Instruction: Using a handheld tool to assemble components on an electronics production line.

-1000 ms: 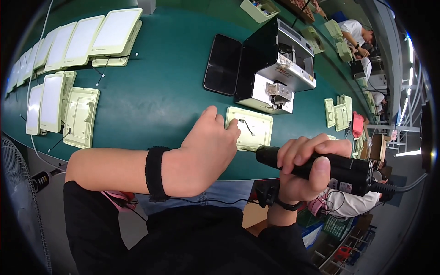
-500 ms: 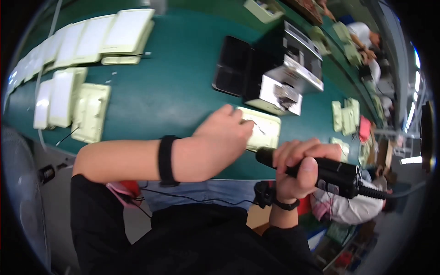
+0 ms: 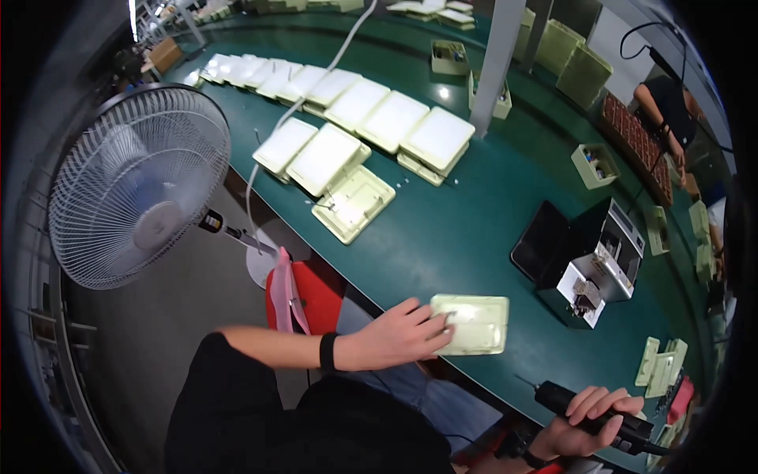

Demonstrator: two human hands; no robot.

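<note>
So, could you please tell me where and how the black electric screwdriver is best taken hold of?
Probably around the black screwdriver barrel, from the near side, as the right hand does: it looks thick and roughly cylindrical, while the thin bit juts from the upper-left end and the cord leaves the lower-right one.

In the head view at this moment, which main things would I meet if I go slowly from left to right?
Fan → left hand → pale green cover that it touches → right hand gripping a black power screwdriver.
</note>
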